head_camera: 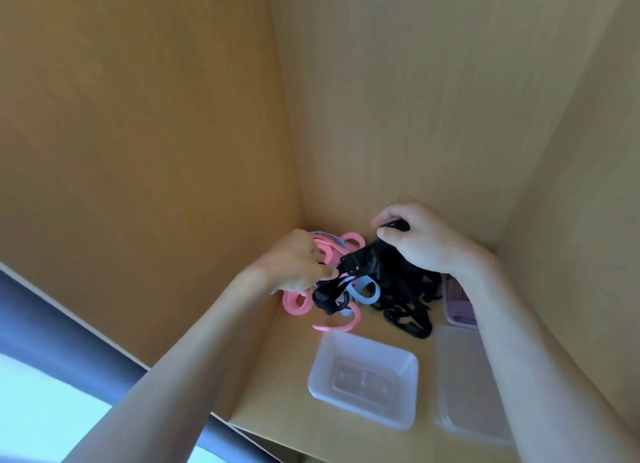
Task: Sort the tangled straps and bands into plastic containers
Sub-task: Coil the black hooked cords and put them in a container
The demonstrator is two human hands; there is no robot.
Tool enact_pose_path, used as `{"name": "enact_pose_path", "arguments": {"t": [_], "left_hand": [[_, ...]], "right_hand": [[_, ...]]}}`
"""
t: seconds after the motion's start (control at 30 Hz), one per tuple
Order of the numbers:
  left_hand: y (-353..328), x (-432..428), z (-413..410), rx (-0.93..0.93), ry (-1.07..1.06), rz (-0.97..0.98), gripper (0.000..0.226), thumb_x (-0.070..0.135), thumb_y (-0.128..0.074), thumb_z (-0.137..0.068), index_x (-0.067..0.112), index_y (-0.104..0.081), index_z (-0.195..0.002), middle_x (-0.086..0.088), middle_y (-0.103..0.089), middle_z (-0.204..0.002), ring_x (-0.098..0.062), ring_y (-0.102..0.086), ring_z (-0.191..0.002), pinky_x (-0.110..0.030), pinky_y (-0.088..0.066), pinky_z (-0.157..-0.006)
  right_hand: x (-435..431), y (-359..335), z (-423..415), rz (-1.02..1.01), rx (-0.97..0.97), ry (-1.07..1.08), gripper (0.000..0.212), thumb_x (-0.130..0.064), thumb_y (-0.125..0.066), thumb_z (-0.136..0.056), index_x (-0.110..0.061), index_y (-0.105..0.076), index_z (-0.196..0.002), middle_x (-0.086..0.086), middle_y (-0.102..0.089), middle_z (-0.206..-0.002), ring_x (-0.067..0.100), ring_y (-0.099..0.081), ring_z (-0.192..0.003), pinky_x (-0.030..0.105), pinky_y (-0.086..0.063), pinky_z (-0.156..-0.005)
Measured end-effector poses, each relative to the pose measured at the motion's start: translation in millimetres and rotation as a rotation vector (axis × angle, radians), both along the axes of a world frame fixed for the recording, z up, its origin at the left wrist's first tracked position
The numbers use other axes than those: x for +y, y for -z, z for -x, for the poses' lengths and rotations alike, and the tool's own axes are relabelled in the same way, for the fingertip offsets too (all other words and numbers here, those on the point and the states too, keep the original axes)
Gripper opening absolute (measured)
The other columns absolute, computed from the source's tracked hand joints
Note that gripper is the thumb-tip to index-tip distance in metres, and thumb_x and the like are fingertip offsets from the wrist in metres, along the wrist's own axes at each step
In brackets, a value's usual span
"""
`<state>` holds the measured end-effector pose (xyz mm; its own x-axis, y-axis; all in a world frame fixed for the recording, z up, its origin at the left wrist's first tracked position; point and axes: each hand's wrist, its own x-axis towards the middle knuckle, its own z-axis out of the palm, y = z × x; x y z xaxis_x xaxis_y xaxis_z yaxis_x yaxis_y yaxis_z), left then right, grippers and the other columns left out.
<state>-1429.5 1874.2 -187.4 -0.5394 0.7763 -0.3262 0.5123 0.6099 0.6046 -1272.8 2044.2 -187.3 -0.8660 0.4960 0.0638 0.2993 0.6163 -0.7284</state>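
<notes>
Back in the far corner of the wooden shelf (277, 376) sits the tangle: black straps (398, 289) in the middle and right, pink bands (296, 303) on the left, blue bands (367, 291) mixed in between. The left hand (294, 261) pinches one black strap at the heap's left side. The right hand (415, 237) has its fingers curled round another black piece, lifted above the pile. Nearer, a clear container (410, 393) and a second container (460, 393) sit side by side. A purplish box (457, 303) peeks out behind the right forearm.
</notes>
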Motion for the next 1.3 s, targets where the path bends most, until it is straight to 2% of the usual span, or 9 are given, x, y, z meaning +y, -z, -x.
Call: {"name": "enact_pose_path", "arguments": {"t": [0.13,0.27,0.47,0.57,0.73,0.9,1.07,1.2,1.3], "left_hand": [[9.4,2.8,10.8,0.223,-0.059,0.026,0.053,0.023,-0.073,-0.086,0.017,-0.032,-0.053,0.008,-0.032,-0.04,-0.017,-0.034,-0.045,-0.022,-0.027,-0.043],[17.5,5.0,19.4,0.337,-0.274,-0.086,0.044,0.028,-0.068,-0.09,0.01,-0.045,-0.058,-0.005,-0.049,-0.055,-0.03,-0.043,-0.056,-0.031,-0.03,-0.044],[35.5,19.9,8.7,0.108,-0.482,-0.477,0.035,0.036,-0.074,-0.088,0.01,-0.069,-0.065,-0.003,-0.068,-0.055,-0.027,-0.069,-0.064,-0.038,-0.058,-0.06],[43.4,26.9,-1.1,0.012,-0.6,-0.604,0.022,0.035,-0.076,-0.088,0.017,-0.067,-0.078,0.002,-0.072,-0.065,-0.021,-0.073,-0.07,-0.036,-0.059,-0.067],[37.9,32.3,-7.3,-0.442,-0.814,-0.766,0.025,0.035,-0.076,-0.089,0.014,-0.07,-0.079,0.002,-0.074,-0.064,-0.016,-0.073,-0.064,-0.028,-0.057,-0.061],[11.6,32.5,-3.0,-0.872,-0.693,-1.025,0.025,0.021,-0.072,-0.093,-0.004,-0.07,-0.099,-0.01,-0.072,-0.075,-0.016,-0.054,-0.058,-0.028,-0.051,-0.06],[-18.5,23.9,-8.6,-0.987,-0.482,-1.079,0.03,0.017,-0.07,-0.094,-0.007,-0.063,-0.111,-0.006,-0.064,-0.082,-0.008,-0.05,-0.059,-0.016,-0.04,-0.048],[-35.0,9.9,-22.9,-0.997,-0.227,-0.983,0.018,0.019,-0.064,-0.097,0.004,-0.055,-0.099,-0.002,-0.057,-0.075,-0.007,-0.042,-0.057,-0.016,-0.033,-0.047],[-42.6,-3.1,-26.1,-0.935,0.005,-0.813,0.024,0.022,-0.059,-0.098,0.002,-0.054,-0.087,0.002,-0.058,-0.064,-0.006,-0.038,-0.052,-0.018,-0.024,-0.05]], "right_hand": [[-4.7,-4.7,-1.9,-0.223,-0.032,0.006,0.014,-0.02,-0.062,-0.098,-0.029,-0.072,-0.099,-0.014,-0.049,-0.094,0.016,-0.054,-0.093,0.031,-0.037,-0.081],[-18.0,-11.5,-5.1,-0.329,0.103,0.046,0.017,-0.017,-0.06,-0.099,-0.027,-0.072,-0.103,-0.01,-0.045,-0.093,0.005,-0.051,-0.079,0.028,-0.038,-0.069],[-38.0,-21.7,-3.4,-0.297,0.306,0.148,0.019,-0.023,-0.061,-0.098,-0.027,-0.069,-0.115,-0.008,-0.059,-0.102,0.009,-0.055,-0.088,0.021,-0.042,-0.076],[-59.4,-17.8,-3.0,-0.218,0.323,0.103,0.017,-0.03,-0.062,-0.098,-0.029,-0.066,-0.114,-0.012,-0.07,-0.102,0.007,-0.063,-0.089,0.024,-0.051,-0.078],[-96.6,7.4,-4.7,-0.059,0.397,-0.002,0.011,-0.035,-0.054,-0.097,-0.028,-0.06,-0.102,-0.013,-0.055,-0.093,0.008,-0.055,-0.087,0.016,-0.041,-0.073],[-95.7,43.7,-15.6,0.164,0.432,0.087,0.024,-0.001,-0.048,-0.1,-0.024,-0.045,-0.105,-0.002,-0.051,-0.096,0.003,-0.054,-0.081,0.012,-0.042,-0.074],[-77.8,58.5,-14.1,0.228,0.373,0.181,0.049,-0.009,-0.063,-0.097,-0.048,-0.04,-0.117,-0.017,-0.053,-0.117,0.008,-0.059,-0.103,0.023,-0.047,-0.094],[-51.9,59.4,-11.0,0.298,0.263,0.203,0.015,-0.015,-0.053,-0.103,-0.029,-0.058,-0.099,-0.008,-0.067,-0.092,0.013,-0.07,-0.075,0.043,-0.062,-0.077],[-35.0,55.0,-13.3,0.322,0.246,0.135,0.025,-0.02,-0.048,-0.105,-0.029,-0.059,-0.085,-0.008,-0.058,-0.062,0.013,-0.058,-0.058,0.036,-0.051,-0.058]]}}
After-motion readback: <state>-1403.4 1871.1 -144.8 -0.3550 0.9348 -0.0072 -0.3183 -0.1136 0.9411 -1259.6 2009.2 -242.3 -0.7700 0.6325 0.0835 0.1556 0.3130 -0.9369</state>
